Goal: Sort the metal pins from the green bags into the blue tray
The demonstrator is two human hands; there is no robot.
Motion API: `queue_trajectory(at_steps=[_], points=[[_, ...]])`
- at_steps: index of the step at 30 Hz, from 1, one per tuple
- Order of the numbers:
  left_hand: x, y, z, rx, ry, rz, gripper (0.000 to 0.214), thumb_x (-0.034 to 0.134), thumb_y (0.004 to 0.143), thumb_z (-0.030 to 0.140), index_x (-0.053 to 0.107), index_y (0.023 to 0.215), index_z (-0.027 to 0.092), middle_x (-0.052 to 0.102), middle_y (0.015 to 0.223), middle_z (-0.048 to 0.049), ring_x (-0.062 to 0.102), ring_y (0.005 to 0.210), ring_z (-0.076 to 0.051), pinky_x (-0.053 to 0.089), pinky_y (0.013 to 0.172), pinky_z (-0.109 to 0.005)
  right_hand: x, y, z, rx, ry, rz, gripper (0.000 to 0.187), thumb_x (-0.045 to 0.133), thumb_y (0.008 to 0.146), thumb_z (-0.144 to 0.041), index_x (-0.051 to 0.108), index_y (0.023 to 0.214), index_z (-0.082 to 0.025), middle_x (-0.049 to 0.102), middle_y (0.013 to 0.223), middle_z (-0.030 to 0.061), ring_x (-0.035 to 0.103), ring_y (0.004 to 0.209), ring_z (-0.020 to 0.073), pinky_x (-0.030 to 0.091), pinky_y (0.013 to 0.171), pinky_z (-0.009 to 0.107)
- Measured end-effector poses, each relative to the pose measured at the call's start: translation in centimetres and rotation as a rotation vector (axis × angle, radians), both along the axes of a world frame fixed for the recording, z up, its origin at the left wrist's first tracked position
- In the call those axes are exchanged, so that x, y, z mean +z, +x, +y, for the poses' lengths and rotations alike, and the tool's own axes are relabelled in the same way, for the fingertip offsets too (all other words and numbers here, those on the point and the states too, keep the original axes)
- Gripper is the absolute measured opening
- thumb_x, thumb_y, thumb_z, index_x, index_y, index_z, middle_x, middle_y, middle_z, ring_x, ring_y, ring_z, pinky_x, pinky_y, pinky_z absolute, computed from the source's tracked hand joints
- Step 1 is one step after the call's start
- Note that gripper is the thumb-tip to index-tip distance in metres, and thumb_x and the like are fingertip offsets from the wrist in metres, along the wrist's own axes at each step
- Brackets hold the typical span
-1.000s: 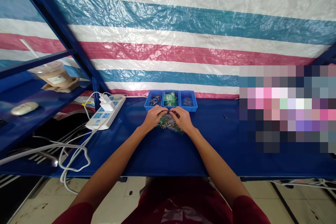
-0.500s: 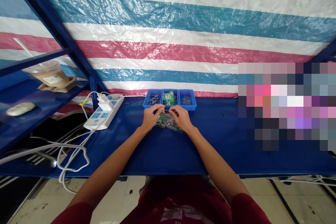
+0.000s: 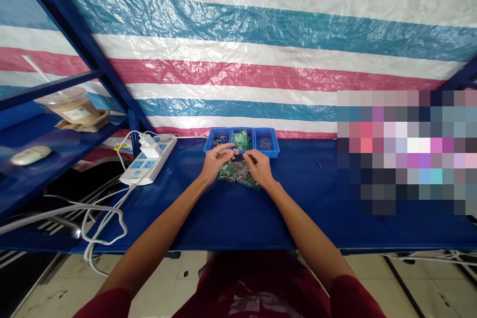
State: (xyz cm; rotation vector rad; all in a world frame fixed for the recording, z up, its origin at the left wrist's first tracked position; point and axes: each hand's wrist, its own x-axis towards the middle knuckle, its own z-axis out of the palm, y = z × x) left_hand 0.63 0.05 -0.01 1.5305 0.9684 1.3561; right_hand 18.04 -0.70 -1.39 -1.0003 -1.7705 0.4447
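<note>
Between my two hands is a slim metal piece, too small to name exactly. My left hand has its index finger stretched forward, with thumb and fingertips closed at the piece's left end. With thumb and fingers pinched, my right hand holds the other end. Under and between the hands lies a pile of small metal pins mixed with green and clear plastic bits. Just behind stand three joined blue bins: metal pins in the left bin, green pieces in the middle, clear pieces on the right.
A white power strip with a plugged-in charger and cables lies left on the blue table. One dark pin lies to the right. A drink cup and a mouse sit on the left shelf. The far right is pixelated.
My left index finger has straightened and lifted away from the thumb. My right hand has shifted slightly, and the metal piece between the hands is now tilted and more visible.
</note>
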Motion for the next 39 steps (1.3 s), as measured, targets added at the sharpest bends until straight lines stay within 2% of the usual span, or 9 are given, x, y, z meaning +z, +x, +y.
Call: queue_trajectory(at_steps=[4,8,10,13,18,21,25,29,39], points=[[-0.3,0.3,0.3,-0.028,-0.096,-0.073,0.038,0.078,0.069,0.04,0.073,0.094,0.012,0.073,0.081,-0.0094,0.063,0.069,-0.017,0.05,0.057,-0.028,0.0,-0.3,0.1,0.022,-0.022,0.085,0.035,0.044,0.095,-0.043,0.065,0.084,-0.018,0.065,0.075,0.0047,0.057,0.063,0.0153,0.045,0.061,0.026],[-0.4,0.6,0.2,0.007,-0.085,-0.089,0.031,0.077,0.069,0.041,0.072,0.081,0.012,0.072,0.086,-0.0099,0.063,0.069,-0.017,0.048,0.055,-0.027,-0.2,-0.5,0.0,0.038,0.018,-0.007,0.037,0.043,0.095,-0.043,0.067,0.081,-0.018,0.065,0.073,0.0047,0.057,0.063,0.0155,0.044,0.062,0.026],[-0.2,0.6,0.1,-0.002,-0.077,-0.101,0.03,0.073,0.074,0.042,0.07,0.084,0.013,0.073,0.092,-0.0108,0.064,0.073,-0.018,0.048,0.056,-0.026,-0.3,-0.5,0.0,0.031,0.022,-0.052,0.037,0.043,0.096,-0.042,0.068,0.081,-0.018,0.066,0.072,0.0048,0.057,0.063,0.016,0.044,0.063,0.027],[0.1,0.3,0.1,0.0,-0.059,-0.048,0.032,0.064,0.082,0.044,0.068,0.094,0.015,0.072,0.082,-0.0084,0.064,0.068,-0.017,0.049,0.057,-0.027,-0.4,-0.5,0.1,-0.015,0.011,-0.07,0.038,0.041,0.096,-0.041,0.069,0.081,-0.018,0.068,0.073,0.0056,0.059,0.065,0.0169,0.044,0.064,0.027],[0.5,-0.5,0.0,0.077,0.207,0.337,0.031,0.059,0.087,0.042,0.073,0.098,0.017,0.069,0.084,-0.0062,0.061,0.072,-0.017,0.048,0.068,-0.029,-0.2,-0.1,0.1,-0.12,0.018,-0.001,0.039,0.04,0.096,-0.041,0.069,0.083,-0.018,0.069,0.075,0.0065,0.06,0.065,0.0179,0.045,0.065,0.029],[0.5,-0.8,-0.1,0.063,0.291,0.437,0.032,0.058,0.088,0.042,0.074,0.103,0.018,0.067,0.078,-0.0046,0.059,0.07,-0.017,0.047,0.067,-0.028,0.0,0.1,0.1,-0.138,0.018,0.022,0.038,0.04,0.096,-0.042,0.069,0.088,-0.018,0.069,0.079,0.0065,0.06,0.067,0.0179,0.047,0.067,0.029],[0.5,-0.8,-0.1,0.04,0.239,0.422,0.039,0.063,0.084,0.043,0.067,0.113,0.017,0.067,0.069,-0.0012,0.058,0.063,-0.015,0.046,0.063,-0.026,0.0,0.0,0.0,-0.104,0.026,0.039,0.033,0.043,0.094,-0.041,0.068,0.097,-0.019,0.07,0.088,0.0072,0.061,0.07,0.0176,0.049,0.069,0.029],[0.6,-0.8,-0.3,0.033,0.228,0.424,0.038,0.059,0.087,0.042,0.065,0.113,0.015,0.064,0.061,0.001,0.058,0.06,-0.014,0.046,0.065,-0.025,-0.1,-0.1,-0.1,-0.001,0.032,0.003,0.029,0.047,0.093,-0.039,0.067,0.1,-0.019,0.068,0.085,0.0068,0.058,0.063,0.0155,0.048,0.064,0.028],[0.8,-0.5,-0.7,-0.055,0.178,0.369,0.036,0.058,0.088,0.039,0.063,0.114,0.016,0.046,0.05,0.0062,0.044,0.048,-0.011,0.037,0.052,-0.022,0.0,0.0,-0.2,0.083,0.003,-0.052,0.026,0.051,0.092,-0.042,0.063,0.086,-0.02,0.062,0.074,0.0027,0.053,0.059,0.0135,0.045,0.06,0.025]])
